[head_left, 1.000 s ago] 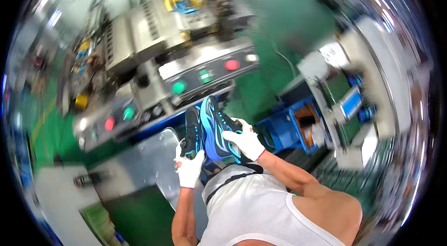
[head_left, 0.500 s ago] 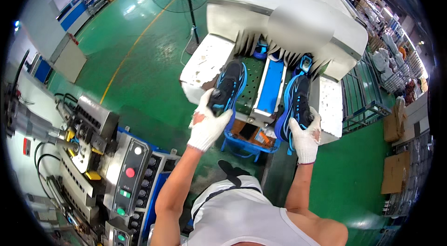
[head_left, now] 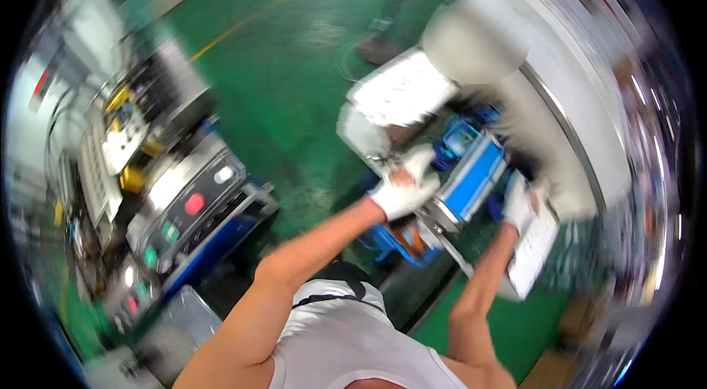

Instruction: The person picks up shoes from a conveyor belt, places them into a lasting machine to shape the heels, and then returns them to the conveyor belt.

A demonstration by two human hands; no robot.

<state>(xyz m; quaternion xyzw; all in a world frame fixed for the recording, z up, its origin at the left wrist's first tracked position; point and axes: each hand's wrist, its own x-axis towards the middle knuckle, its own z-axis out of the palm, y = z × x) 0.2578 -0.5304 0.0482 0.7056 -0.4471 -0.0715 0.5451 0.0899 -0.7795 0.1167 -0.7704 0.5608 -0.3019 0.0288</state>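
The view is smeared by motion. My left hand [head_left: 403, 184], in a white glove, is by the near left end of the conveyor, fingers apart, with no shoe visible in it. Just beyond its fingertips are blue and black shoes [head_left: 460, 137] on the belt, left of the blue centre strip [head_left: 475, 181]. My right hand [head_left: 520, 205], also gloved, reaches to the right side of the strip. A dark shape [head_left: 523, 165] and a bit of blue [head_left: 496, 206] lie beside it; its fingers are too blurred to show a hold.
A white machine [head_left: 556, 131] with a bristle curtain covers the conveyor's far end. White side ledges [head_left: 405, 90] flank the belt. Below its near end sits a blue basket [head_left: 409, 245]. At left stands a control panel [head_left: 195, 203] with coloured buttons.
My view has swung, so the conveyor now sits further right and slanted. Both hands gripped black-and-blue shoes before; the left hand now appears to be off its shoe.
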